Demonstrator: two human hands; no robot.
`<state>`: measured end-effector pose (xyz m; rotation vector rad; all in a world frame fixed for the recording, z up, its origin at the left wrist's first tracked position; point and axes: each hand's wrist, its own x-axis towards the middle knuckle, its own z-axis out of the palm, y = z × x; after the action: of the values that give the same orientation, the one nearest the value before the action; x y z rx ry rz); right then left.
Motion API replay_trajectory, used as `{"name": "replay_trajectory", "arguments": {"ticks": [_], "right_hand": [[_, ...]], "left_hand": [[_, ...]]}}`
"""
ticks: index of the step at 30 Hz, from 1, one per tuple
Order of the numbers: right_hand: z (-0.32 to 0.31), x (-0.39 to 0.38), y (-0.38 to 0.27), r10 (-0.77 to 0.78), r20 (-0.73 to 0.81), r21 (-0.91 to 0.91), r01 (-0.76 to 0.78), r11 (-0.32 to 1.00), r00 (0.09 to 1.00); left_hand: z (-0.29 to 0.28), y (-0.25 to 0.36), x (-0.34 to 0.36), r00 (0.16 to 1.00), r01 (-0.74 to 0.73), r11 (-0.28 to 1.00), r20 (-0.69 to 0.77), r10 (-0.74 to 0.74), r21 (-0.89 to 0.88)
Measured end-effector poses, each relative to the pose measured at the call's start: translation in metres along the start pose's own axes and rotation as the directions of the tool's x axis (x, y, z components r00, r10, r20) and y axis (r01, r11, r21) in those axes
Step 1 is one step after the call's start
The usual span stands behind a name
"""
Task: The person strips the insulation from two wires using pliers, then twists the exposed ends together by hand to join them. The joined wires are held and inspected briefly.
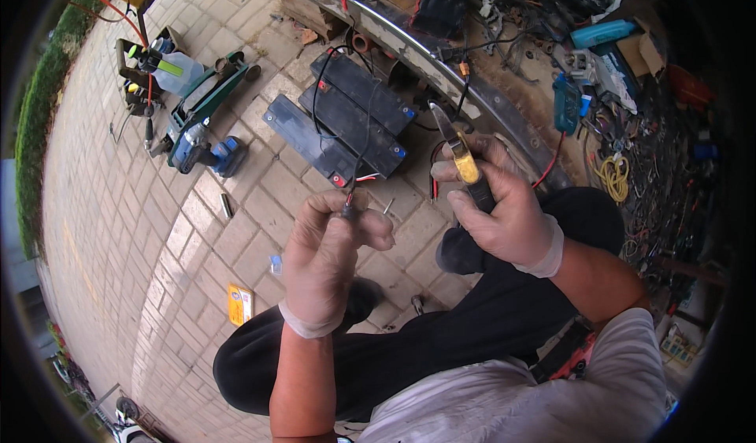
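My gloved left hand pinches a black cable end that shows thin coloured inner wires. The cable runs up to four black batteries lying side by side on the pavers. My gloved right hand grips a knife with a yellow and black handle, its blade pointing up and left. The knife is to the right of the cable end, apart from it.
A blue drill, a sprayer bottle and green tool lie left. A cluttered metal-edged bench curves along the upper right. A yellow packet and small silver cylinder lie on the pavers.
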<state>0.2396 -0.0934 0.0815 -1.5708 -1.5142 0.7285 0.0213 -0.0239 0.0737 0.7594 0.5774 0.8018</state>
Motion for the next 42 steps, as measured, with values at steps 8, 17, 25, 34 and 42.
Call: {"name": "replay_trajectory", "arguments": {"ticks": [8,17,25,34,42], "right_hand": [[0.016,0.022,0.004,-0.046,0.02,0.276,0.038,0.96,0.999],[0.022,0.031,-0.007,0.028,0.107,0.437,-0.073,0.896,0.994],[0.034,0.033,-0.006,0.284,0.272,0.592,-0.392,0.704,0.92],[0.033,0.043,0.001,0.394,0.395,0.631,-0.556,0.541,0.83],[0.037,0.048,0.001,0.379,0.36,0.675,-0.518,0.525,0.852]], "left_hand": [[0.01,-0.002,-0.004,0.995,0.087,0.996,0.043,-0.086,-0.022],[0.003,0.002,-0.005,0.987,0.147,0.973,0.038,-0.156,0.178],[0.02,0.011,0.011,0.975,0.045,0.844,-0.207,0.079,0.535],[0.015,0.006,0.026,0.924,-0.306,0.352,0.186,0.335,0.885],[0.012,-0.016,0.032,0.95,-0.04,0.517,-0.128,0.286,0.855]]}}
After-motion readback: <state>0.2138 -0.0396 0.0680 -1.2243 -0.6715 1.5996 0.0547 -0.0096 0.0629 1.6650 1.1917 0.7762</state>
